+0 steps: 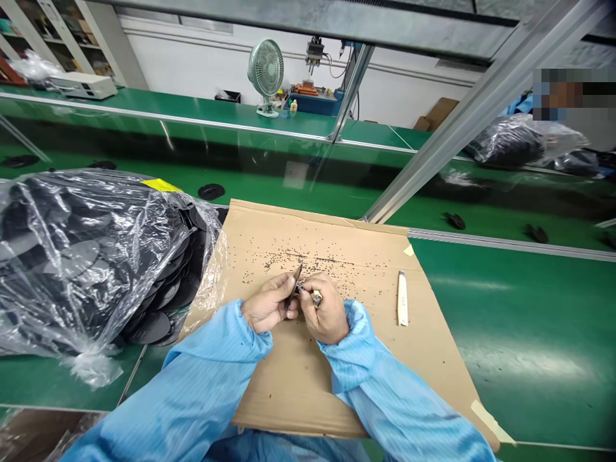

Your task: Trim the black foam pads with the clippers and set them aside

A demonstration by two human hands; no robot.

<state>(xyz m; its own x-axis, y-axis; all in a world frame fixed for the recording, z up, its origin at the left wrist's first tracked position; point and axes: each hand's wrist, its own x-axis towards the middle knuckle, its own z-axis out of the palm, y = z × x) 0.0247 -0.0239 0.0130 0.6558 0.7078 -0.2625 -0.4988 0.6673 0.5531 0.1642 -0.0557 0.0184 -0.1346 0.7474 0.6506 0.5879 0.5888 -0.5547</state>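
Observation:
My left hand (270, 303) grips a flat black disc (294, 287), turned nearly edge-on to me. Close against its right side, my right hand (327, 309) is closed around a small metal tool (316, 298); the fingers cover most of it, so its kind is unclear. The tool's tip meets or almost meets the disc. Beneath both hands lies a cardboard sheet (289, 401), scattered with many tiny black bits (315, 260) just beyond the fingers. To the left, a clear plastic bag (91, 256) spills a pile of similar black discs (151, 327).
A white strip-like object (402, 298) lies on the cardboard at right. Metal frame posts (433, 122) rise behind it. Beyond, black parts (453, 221) rest on a green surface (520, 308). A fan (266, 70) stands on the back bench, and a person (553, 96) is at far right.

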